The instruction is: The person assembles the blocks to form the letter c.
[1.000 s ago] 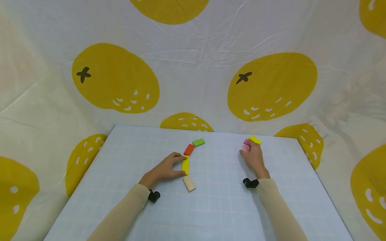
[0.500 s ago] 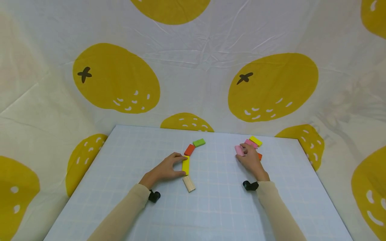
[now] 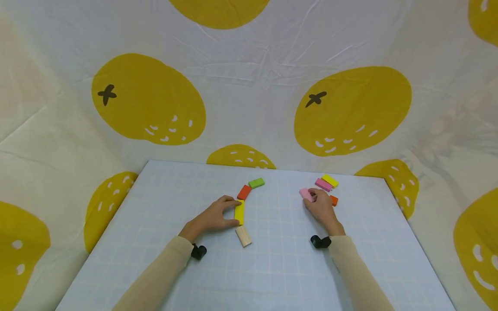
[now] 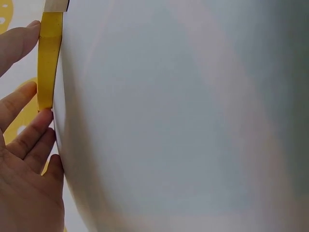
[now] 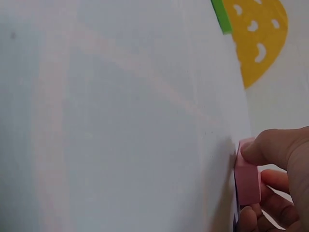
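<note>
My left hand [image 3: 212, 217] spans a yellow block [image 3: 239, 212], thumb at its near end and index finger at its far end. The left wrist view shows this yellow block [image 4: 49, 63] with the fingertips against it. A plain wooden block [image 3: 244, 236] lies at its near end; a red block [image 3: 244, 192] and then a green block [image 3: 256, 183] continue from its far end in a bent line. To the right, my right hand [image 3: 322, 207] pinches a light pink block [image 3: 306, 195] close over the table. In the right wrist view my thumb presses the pink block [image 5: 248, 181].
Behind the right hand lie a darker pink block [image 3: 323, 184] and a second yellow block [image 3: 330, 180], side by side. An orange block [image 3: 333, 200] shows partly behind the same hand. A patterned cloth [image 3: 249, 108] rises along the table's far edge.
My right hand has drawn the light pink block left, away from the other blocks on that side, uncovering the darker pink and orange ones. My left hand stays at the yellow block.
</note>
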The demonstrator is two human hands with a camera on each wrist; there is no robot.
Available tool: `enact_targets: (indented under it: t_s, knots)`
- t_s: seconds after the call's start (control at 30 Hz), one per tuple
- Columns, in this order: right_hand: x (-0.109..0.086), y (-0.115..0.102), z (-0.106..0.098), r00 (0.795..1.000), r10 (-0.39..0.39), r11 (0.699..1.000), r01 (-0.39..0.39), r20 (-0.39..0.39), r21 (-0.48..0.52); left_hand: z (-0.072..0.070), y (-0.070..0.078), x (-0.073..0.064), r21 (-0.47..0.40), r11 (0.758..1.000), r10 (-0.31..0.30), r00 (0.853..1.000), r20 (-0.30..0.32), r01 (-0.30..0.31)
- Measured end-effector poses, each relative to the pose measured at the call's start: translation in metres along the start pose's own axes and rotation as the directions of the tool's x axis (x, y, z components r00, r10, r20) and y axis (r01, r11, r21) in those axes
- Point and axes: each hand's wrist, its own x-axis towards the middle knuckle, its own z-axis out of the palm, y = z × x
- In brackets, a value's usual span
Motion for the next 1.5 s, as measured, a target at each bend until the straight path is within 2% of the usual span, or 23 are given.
enact_targets:
  t_s: [0.33,0.47,0.8,1.03,1.33,1.5]
  knots:
    - [-0.025,-0.015,0.014,0.998,-0.036,0.999,0.036,0.042,0.005,0.002,0.003,-0.001,-0.014,1.000,-0.015,1.000,-0.007,0.014]
    - [-0.041,-0.027,0.022,0.997,-0.047,0.999,0.046,0.061,0.022,0.002,0.004,-0.001,-0.033,0.999,-0.019,1.000,-0.020,0.018]
    - [-0.081,-0.055,0.040,0.989,-0.115,0.991,0.107,0.094,0.085,0.001,0.003,-0.001,-0.032,0.999,-0.039,0.999,-0.006,0.039]
    - [-0.099,-0.068,0.048,0.974,-0.188,0.979,0.176,0.125,0.100,0.001,0.003,-0.001,-0.032,0.999,-0.031,0.999,-0.010,0.031]
    - [-0.122,-0.075,0.057,0.944,-0.270,0.962,0.256,0.188,0.098,0.002,0.004,-0.003,-0.033,0.999,-0.040,0.999,-0.017,0.040]
    - [-0.126,-0.075,0.057,0.944,-0.272,0.961,0.254,0.185,0.114,-0.002,0.009,-0.002,-0.025,0.999,-0.049,0.999,-0.009,0.048]
